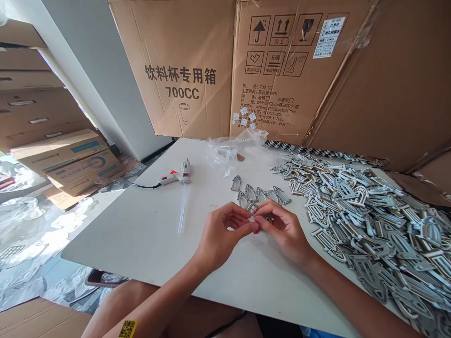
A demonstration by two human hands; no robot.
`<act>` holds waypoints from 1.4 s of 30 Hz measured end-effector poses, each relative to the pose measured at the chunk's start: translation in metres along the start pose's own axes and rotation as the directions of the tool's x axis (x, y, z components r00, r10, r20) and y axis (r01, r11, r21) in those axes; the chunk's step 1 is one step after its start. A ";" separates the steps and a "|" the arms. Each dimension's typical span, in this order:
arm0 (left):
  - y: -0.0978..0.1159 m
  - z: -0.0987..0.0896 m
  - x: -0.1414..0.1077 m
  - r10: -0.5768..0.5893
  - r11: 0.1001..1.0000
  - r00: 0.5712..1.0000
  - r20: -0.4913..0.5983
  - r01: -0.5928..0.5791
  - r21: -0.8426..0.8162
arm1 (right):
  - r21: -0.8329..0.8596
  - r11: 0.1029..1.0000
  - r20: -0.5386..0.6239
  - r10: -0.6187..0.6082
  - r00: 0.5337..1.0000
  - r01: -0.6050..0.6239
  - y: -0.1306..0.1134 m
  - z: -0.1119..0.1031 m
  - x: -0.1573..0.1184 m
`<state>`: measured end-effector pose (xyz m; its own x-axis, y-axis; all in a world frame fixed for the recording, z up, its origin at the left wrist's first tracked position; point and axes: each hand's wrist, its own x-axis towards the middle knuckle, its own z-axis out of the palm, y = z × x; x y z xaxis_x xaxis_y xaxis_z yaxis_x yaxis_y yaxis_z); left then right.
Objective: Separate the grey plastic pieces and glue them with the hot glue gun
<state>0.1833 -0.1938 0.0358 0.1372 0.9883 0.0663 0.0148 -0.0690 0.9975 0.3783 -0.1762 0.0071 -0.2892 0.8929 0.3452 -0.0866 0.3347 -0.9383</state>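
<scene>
Left hand (218, 234): curled, half closed, thumb and fingertips drawn in on a small arched cut-out piece (259, 210), grey and white, apparently layered card, held in a pinch. Right hand (285, 230): likewise curled and half closed, fingertips on the same piece from the other side; the exact grip partly hidden by the fingers. Piece itself: between both hands, just above a white table (120, 234), the two hands almost meeting around it. At 12 o'clock from the hands, just beyond the fingers: a loose row of similar arched pieces (260, 193), lying flat, some overlapping. At 3 o'clock: a large jumbled heap of the same pieces (369, 225), spreading across the table's right side, just beside the right hand. At 10 o'clock: a hot glue gun (178, 174), white with an orange switch, lying on its side, with a black cord (144, 184) trailing off the table's left edge. At 9 o'clock: a clear glue stick (182, 216), flat on the table, near the gun but not touching it. At 11 o'clock: a crumpled clear plastic bag (225, 150) at the table's far edge. At 12 o'clock, beyond the table: upright cardboard cartons (183, 80), printed "700CC". At 10 o'clock, off the table: stacked flat boxes marked "SILICONE RUBBER" (81, 166).
</scene>
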 end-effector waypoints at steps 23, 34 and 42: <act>0.007 -0.004 0.002 -0.045 0.992 0.995 0.093 0.055 -0.114 | 0.049 0.994 -0.093 0.106 0.990 -0.102 -0.003 -0.005 -0.001; 0.009 -0.003 0.000 -0.024 0.998 0.997 0.072 0.020 0.063 | -0.044 0.995 -0.089 0.084 0.993 -0.088 -0.003 -0.002 -0.003; 0.010 -0.006 0.001 -0.003 0.993 0.974 -0.225 0.029 0.114 | -0.058 0.995 -0.043 0.079 0.996 -0.081 -0.003 -0.002 -0.002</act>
<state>0.1775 -0.1922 0.0457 -0.0894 0.9937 0.0671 0.1315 -0.0550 0.9898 0.3811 -0.1783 0.0096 -0.2536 0.9286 0.2709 -0.0074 0.2781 -0.9605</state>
